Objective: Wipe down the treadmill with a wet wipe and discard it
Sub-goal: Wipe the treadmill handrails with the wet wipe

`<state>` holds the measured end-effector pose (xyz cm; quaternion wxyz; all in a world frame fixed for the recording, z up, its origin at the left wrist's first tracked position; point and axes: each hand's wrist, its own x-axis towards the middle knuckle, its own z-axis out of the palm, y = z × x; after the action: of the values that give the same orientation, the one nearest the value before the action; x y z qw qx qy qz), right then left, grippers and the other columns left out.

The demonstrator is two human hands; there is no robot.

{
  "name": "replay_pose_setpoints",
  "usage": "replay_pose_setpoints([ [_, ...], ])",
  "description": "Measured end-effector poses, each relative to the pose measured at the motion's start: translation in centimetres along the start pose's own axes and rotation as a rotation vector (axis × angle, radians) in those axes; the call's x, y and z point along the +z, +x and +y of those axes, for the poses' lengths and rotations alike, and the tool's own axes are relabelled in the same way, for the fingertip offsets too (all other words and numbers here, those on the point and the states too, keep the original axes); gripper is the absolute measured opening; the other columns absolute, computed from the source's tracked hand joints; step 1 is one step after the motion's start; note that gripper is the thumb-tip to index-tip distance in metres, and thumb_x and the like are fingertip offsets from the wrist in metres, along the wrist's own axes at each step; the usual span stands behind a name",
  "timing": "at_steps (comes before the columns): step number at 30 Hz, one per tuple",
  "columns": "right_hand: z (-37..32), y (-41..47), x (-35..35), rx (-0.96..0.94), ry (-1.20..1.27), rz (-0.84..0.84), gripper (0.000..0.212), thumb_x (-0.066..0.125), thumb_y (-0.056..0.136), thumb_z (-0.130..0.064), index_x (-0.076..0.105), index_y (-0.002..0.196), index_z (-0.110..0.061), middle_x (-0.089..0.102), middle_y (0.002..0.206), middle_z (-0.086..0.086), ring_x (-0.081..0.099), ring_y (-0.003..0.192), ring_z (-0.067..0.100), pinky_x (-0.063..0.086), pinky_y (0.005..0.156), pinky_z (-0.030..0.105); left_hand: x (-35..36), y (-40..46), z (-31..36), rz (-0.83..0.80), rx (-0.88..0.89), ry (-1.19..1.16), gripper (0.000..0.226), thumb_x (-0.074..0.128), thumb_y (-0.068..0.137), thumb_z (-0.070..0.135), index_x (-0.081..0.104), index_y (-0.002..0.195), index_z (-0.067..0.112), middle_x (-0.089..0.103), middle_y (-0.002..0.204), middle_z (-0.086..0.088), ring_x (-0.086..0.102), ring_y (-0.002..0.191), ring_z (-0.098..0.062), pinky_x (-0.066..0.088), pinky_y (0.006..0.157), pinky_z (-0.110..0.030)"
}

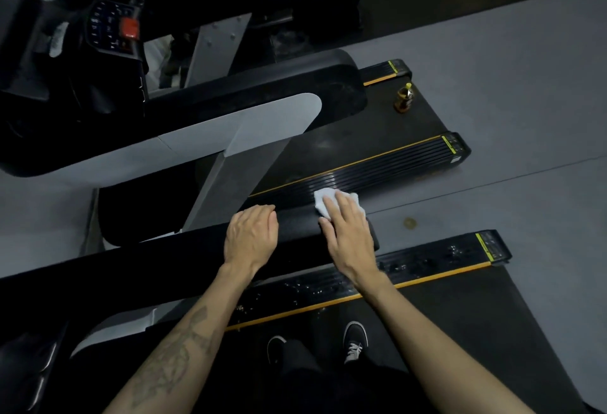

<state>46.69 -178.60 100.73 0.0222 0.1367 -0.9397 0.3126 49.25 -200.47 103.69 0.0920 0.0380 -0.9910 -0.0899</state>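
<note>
Grey gym floor (492, 52) around two treadmills. My right hand (349, 233) presses the wet wipe (323, 201) flat, fingers straight, on the handrail (299, 226) end; my left hand (251, 236) curls over the rail beside it. The rail's length runs leftward, so I judge the next stroke goes that way.

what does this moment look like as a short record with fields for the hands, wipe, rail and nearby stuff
left hand: left hand rests on the black handrail, fingers curled over its far edge
right hand: right hand presses the wet wipe with straight fingers
wipe: white wet wipe lies near the handrail's end, partly under the fingers
stance: black sneakers stand on the treadmill belt
nearby: bottle with yellow cap stands on the next treadmill's belt
console: keypad with red tab at upper left
</note>
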Motion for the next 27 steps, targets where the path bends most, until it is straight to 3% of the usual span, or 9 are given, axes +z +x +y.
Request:
replay_pose_setpoints([
  [2, -0.8, -1.9, 0.7, 0.138, 0.067, 0.042, 0.061, 0.030, 0.106, -0.050, 0.036, 0.157, -0.018, 0.026, 0.167, 0.009, 0.021, 0.155, 0.028, 0.028, 0.123, 0.048, 0.2, 0.2, 0.0, 0.009, 0.015, 0.001, 0.052, 0.032, 0.103, 0.032, 0.075, 0.117, 0.007, 0.076, 0.114, -0.008, 0.069, 0.113, -0.025, 0.049, 0.103, -0.044],
  [5, -1.8, -3.5, 1.3, 0.111, 0.037, 0.012, 0.068, 0.025, 0.105, -0.057, 0.030, 0.161, -0.018, 0.015, 0.171, 0.012, 0.008, 0.159, 0.031, 0.011, 0.126, 0.043, 0.4, 0.4, 0.8, 0.021, 0.038, -0.009, 0.051, 0.033, 0.103, 0.031, 0.075, 0.117, 0.005, 0.075, 0.117, -0.010, 0.068, 0.118, -0.027, 0.048, 0.106, -0.046],
  [9, 0.1, -1.5, 0.4, -0.073, 0.020, -0.013, 0.059, 0.028, 0.107, -0.050, 0.036, 0.159, -0.023, 0.024, 0.169, 0.007, 0.016, 0.158, 0.027, 0.025, 0.124, 0.049, 0.7, 1.0, 2.8, -0.025, 0.042, -0.039, 0.051, 0.032, 0.103, 0.032, 0.073, 0.121, 0.007, 0.073, 0.123, -0.008, 0.064, 0.124, -0.023, 0.043, 0.111, -0.044],
  [11, 0.7, -1.6, 0.4, -0.031, 0.083, 0.009, 0.056, 0.031, 0.108, -0.048, 0.034, 0.160, -0.026, 0.021, 0.170, 0.002, 0.014, 0.158, 0.023, 0.026, 0.123, 0.051, 0.8, 1.4, 3.7, -0.026, 0.063, -0.062, 0.049, 0.034, 0.102, 0.032, 0.073, 0.120, 0.008, 0.074, 0.123, -0.008, 0.065, 0.123, -0.022, 0.045, 0.110, -0.045],
  [14, -0.4, -3.5, 1.6, 0.112, 0.233, 0.109, 0.059, 0.036, 0.107, -0.047, 0.030, 0.162, -0.024, 0.015, 0.172, 0.002, 0.008, 0.159, 0.021, 0.020, 0.126, 0.052, 0.6, 2.3, 5.3, -0.041, 0.103, -0.085, 0.044, 0.038, 0.102, 0.032, 0.075, 0.112, 0.010, 0.076, 0.110, -0.005, 0.070, 0.109, -0.023, 0.050, 0.101, -0.044],
  [18, -1.7, -4.1, 2.3, 0.125, 0.335, 0.125, 0.066, 0.035, 0.107, -0.053, 0.021, 0.163, -0.021, 0.010, 0.173, 0.001, 0.001, 0.160, 0.022, 0.010, 0.129, 0.051, 0.2, 3.7, 7.9, -0.053, 0.124, -0.134, 0.029, 0.050, 0.102, 0.018, 0.064, 0.077, 0.015, 0.067, 0.073, 0.002, 0.063, 0.069, -0.019, 0.049, 0.072, -0.039],
  [22, 0.2, -2.1, 1.2, 0.034, 0.293, 0.099, 0.055, 0.034, 0.109, -0.046, 0.037, 0.159, -0.024, 0.023, 0.170, -0.001, 0.013, 0.158, 0.017, 0.020, 0.126, 0.051, 0.5, 3.6, 8.9, -0.122, 0.060, -0.148, 0.032, 0.043, 0.108, 0.021, 0.065, 0.085, 0.016, 0.070, 0.080, 0.002, 0.063, 0.072, -0.018, 0.044, 0.072, -0.035],
  [27, 0.5, -3.6, 2.0, 0.218, 0.390, 0.181, 0.058, 0.035, 0.108, -0.047, 0.034, 0.160, -0.022, 0.022, 0.170, -0.004, 0.014, 0.157, 0.011, 0.019, 0.127, 0.042, 0.5, 3.6, 9.0, -0.104, 0.094, -0.116, 0.033, 0.043, 0.109, 0.023, 0.069, 0.090, 0.015, 0.073, 0.083, -0.001, 0.068, 0.075, -0.023, 0.047, 0.070, -0.039],
])
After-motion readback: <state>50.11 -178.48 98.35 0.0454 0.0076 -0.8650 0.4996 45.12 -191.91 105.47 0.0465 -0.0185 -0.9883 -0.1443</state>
